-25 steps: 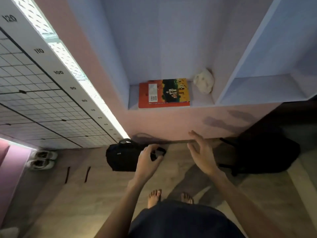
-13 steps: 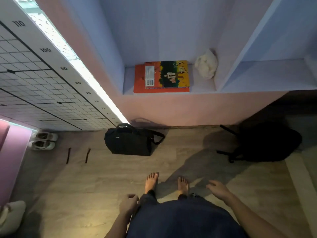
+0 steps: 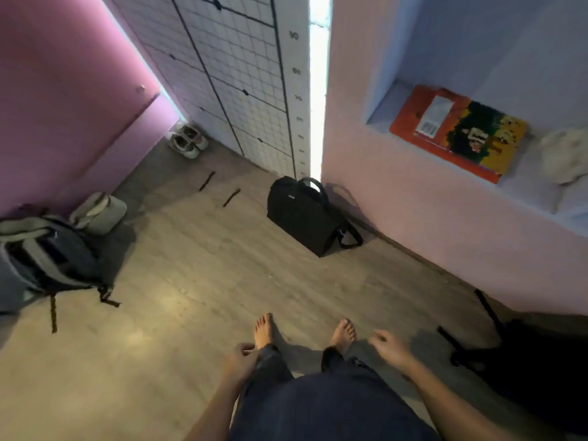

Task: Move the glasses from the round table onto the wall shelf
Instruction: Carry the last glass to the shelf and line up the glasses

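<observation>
A person looks down at their own body, standing barefoot on a wooden floor (image 3: 197, 281). The left hand (image 3: 238, 362) hangs by the left thigh with its fingers loosely curled and nothing in it. The right hand (image 3: 389, 346) hangs out from the right hip, fingers relaxed and slightly parted, also holding nothing. Two bare feet show just ahead of the hands, below dark trousers.

Ahead on the floor, one black bag (image 3: 307, 214) with a handle and a strap stands near the foot of a pink wall. Two short dark strips lie on the floor to its left. Further left, one pair of pale shoes (image 3: 187, 141) sits in the corner beside a white grid chart marked with numbers. At the far left lie one grey backpack (image 3: 47, 253) and, just behind it, one pale rounded bag (image 3: 98, 211). At the lower right is one dark bag (image 3: 537, 367) with loose straps.

The wall shelf (image 3: 528, 186) is a recess at the upper right. One orange book (image 3: 458, 132) lies flat in it, with one crumpled white cloth (image 3: 563, 157) just to its right. The frame is blurred, and no glasses can be made out on the shelf or anywhere else. The round tabletop is out of view.
</observation>
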